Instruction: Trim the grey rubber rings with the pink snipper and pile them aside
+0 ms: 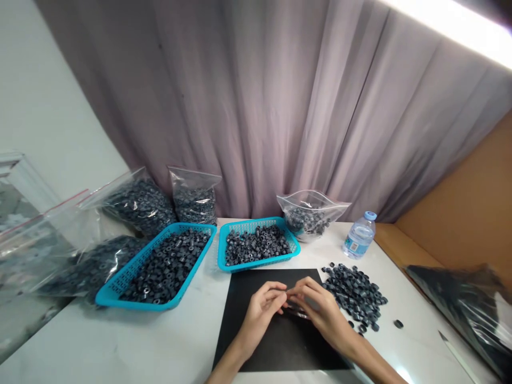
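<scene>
My left hand [262,312] and my right hand [318,309] meet fingertip to fingertip above a black mat [280,341] on the white table. Both have their fingers pinched together around something small and dark between them that I cannot make out. A loose pile of small black rings [356,296] lies just right of my right hand. One stray ring [398,324] sits further right.
Two turquoise baskets [120,285] [258,266] hold several black rings behind the mat. Clear bags of rings [138,205] [194,200] [310,216] stand along the curtain. A water bottle [359,237] stands at the right. A dark bag [468,309] lies at the far right.
</scene>
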### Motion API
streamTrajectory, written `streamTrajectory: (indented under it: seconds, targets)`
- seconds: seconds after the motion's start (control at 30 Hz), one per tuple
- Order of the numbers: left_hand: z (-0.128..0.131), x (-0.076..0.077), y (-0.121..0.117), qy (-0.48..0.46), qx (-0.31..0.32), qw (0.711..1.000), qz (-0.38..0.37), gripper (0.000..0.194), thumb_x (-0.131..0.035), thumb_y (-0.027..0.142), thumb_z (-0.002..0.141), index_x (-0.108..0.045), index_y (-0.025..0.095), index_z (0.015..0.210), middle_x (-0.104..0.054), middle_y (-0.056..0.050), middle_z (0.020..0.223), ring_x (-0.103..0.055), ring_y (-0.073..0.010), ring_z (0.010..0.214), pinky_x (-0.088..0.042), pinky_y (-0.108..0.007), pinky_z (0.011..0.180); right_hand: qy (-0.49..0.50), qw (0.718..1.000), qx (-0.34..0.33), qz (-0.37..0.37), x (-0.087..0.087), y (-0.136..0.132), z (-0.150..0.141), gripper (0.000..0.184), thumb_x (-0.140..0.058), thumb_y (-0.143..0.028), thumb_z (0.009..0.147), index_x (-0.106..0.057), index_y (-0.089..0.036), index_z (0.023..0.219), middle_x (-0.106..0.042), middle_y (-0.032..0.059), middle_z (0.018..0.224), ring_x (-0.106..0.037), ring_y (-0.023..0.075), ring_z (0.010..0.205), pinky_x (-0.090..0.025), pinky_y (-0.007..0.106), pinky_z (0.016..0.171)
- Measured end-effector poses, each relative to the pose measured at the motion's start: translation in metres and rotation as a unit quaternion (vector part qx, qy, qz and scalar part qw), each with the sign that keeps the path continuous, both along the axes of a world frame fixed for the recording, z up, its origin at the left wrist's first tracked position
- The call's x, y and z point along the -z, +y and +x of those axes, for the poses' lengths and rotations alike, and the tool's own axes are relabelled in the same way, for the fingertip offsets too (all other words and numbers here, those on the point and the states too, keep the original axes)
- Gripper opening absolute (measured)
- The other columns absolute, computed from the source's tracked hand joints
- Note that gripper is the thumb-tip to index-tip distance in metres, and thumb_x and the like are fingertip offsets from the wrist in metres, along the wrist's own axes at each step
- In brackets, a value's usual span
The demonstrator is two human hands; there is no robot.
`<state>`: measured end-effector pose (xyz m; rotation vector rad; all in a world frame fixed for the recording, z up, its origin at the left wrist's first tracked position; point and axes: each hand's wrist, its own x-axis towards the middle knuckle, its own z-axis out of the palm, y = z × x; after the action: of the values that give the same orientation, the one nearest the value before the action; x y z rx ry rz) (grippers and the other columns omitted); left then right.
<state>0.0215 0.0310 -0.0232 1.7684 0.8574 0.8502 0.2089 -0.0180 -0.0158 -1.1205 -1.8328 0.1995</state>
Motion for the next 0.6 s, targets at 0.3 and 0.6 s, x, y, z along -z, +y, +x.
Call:
streamTrajectory:
  seconds: [0.3,0.6]
  targets:
    - [-0.012,-0.001,0.008,0.097,-0.110,0.961,0.236,0.019,-0.047,0.026,0.098,-0.065,0.026,0.104,-0.068,-0.004,0.100,-0.065,-0.0215,0.099,-0.050,-0.039,0.096,-0.047,0.953,0.234,0.189,-0.115,0.095,0.075,0.020,-0.053,-0.033,0.099,-0.070,-0.022,0.101,-0.067,0.0087,0.095,-0.059,0.0244,0.092,-0.050,0.043,0.087]
    - [-0.034,0.013,0.044,0.199,-0.229,0.891,0.338,0.039,-0.049,0.020,0.096,-0.056,0.021,0.135,-0.062,-0.011,0.136,-0.053,-0.0296,0.127,-0.038,-0.049,0.108,-0.134,0.925,0.295,0.197,-0.128,0.117,0.078,0.026,-0.048,-0.032,0.100,-0.071,-0.020,0.103,-0.068,0.0117,0.101,-0.049,0.0310,0.099,-0.046,0.048,0.085]
